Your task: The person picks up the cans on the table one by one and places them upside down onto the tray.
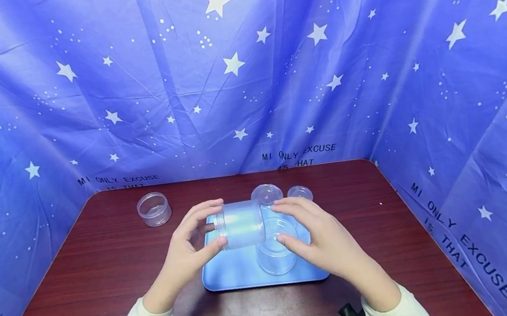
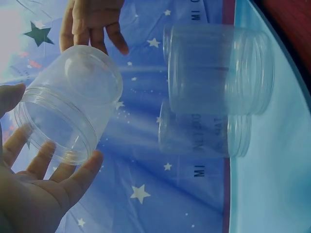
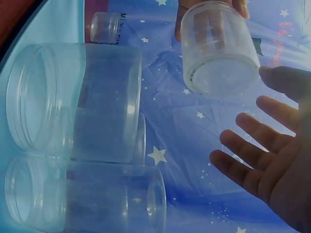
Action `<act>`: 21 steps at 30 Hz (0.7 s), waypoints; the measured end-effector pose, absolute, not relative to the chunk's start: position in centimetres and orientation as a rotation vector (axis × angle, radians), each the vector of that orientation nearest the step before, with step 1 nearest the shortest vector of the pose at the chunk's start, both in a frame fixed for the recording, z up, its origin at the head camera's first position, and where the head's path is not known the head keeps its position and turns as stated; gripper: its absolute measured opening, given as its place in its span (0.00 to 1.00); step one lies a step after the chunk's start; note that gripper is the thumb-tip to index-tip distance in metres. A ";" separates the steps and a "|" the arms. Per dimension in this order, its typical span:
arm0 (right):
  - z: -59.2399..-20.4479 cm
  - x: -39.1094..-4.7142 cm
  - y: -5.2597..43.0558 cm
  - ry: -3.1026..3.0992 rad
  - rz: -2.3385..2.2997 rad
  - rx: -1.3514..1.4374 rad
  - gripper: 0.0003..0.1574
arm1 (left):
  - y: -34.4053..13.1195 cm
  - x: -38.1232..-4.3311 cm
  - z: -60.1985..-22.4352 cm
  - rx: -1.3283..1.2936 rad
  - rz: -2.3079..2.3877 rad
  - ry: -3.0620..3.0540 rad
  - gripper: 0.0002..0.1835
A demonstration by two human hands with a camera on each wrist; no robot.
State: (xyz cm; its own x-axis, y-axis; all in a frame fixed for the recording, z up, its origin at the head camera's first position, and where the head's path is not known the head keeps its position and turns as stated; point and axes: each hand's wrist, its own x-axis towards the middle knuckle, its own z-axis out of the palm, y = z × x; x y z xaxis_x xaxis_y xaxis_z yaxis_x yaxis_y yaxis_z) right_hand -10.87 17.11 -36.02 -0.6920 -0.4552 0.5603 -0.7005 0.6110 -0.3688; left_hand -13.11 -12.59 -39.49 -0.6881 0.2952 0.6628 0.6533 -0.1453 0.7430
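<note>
My left hand [image 1: 188, 243] grips a clear plastic jar [image 1: 242, 224] round its threaded mouth, thumb on the near side and fingers on the far side. The jar lies sideways in the air above the blue tray [image 1: 229, 278], its base pointing to the right. In the left wrist view the open mouth of the held jar [image 2: 73, 111] faces the left palm. My right hand [image 1: 320, 234] is beside the jar's base with fingers spread. In the right wrist view, the right thumb [image 3: 279, 80] comes right at the edge of that base.
Under the hands a larger clear jar [image 1: 276, 259] stands mouth down on the tray. Behind it are another clear jar [image 1: 266, 194] and a narrower one [image 1: 300, 193]. A short, wide clear jar [image 1: 154, 211] sits on the dark red table [image 1: 104, 248] at the left.
</note>
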 end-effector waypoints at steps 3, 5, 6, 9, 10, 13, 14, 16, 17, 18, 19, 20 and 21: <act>-36.1 -10.8 16.9 -2.434 0.834 0.936 0.36 | -12.4 -13.0 -39.6 -1.075 -1.918 -1.857 0.31; -36.2 -10.8 16.8 -2.438 0.848 0.942 0.37 | -12.3 -12.8 -39.6 -1.061 -1.914 -1.879 0.31; -36.2 -10.8 16.8 -2.440 0.855 0.944 0.37 | -12.2 -12.8 -39.7 -1.054 -1.911 -1.891 0.31; -36.3 -10.9 16.7 -2.446 0.876 0.952 0.39 | -12.1 -12.6 -39.8 -1.039 -1.902 -1.925 0.30; -36.3 -10.9 16.7 -2.445 0.887 0.961 0.40 | -12.0 -12.6 -39.8 -1.039 -1.903 -1.930 0.30; -36.3 -10.9 16.7 -2.444 0.913 0.981 0.41 | -12.0 -12.5 -39.8 -1.042 -1.913 -1.934 0.30; -36.3 -10.9 16.7 -2.442 0.921 0.987 0.41 | -11.9 -12.5 -39.8 -1.044 -1.920 -1.933 0.30; -36.3 -10.9 16.7 -2.442 0.937 0.997 0.41 | -11.9 -12.4 -39.7 -1.057 -1.942 -1.917 0.30; -36.2 -10.9 16.7 -2.443 0.944 1.002 0.42 | -11.8 -12.4 -39.7 -1.063 -1.952 -1.907 0.30; -36.2 -10.9 16.7 -2.441 0.951 1.009 0.42 | -11.8 -12.4 -39.7 -1.068 -1.963 -1.900 0.30; -36.2 -10.9 16.7 -2.438 0.955 1.015 0.43 | -11.8 -12.4 -39.6 -1.073 -1.976 -1.890 0.30; -36.2 -10.9 16.7 -2.435 0.960 1.022 0.44 | -11.7 -12.4 -39.6 -1.077 -1.991 -1.880 0.30; -36.2 -10.9 16.7 -2.431 0.965 1.029 0.45 | -11.7 -12.4 -39.6 -1.082 -2.004 -1.868 0.30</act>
State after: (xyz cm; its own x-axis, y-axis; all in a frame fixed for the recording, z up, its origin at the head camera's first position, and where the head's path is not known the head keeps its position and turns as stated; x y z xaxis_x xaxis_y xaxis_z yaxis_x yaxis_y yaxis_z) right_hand -10.93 16.69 -36.22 -0.6848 -0.5048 0.5256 -0.7278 0.5098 -0.4587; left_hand -12.37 -11.71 -39.63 -0.7135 0.3290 0.6186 0.5940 -0.1841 0.7831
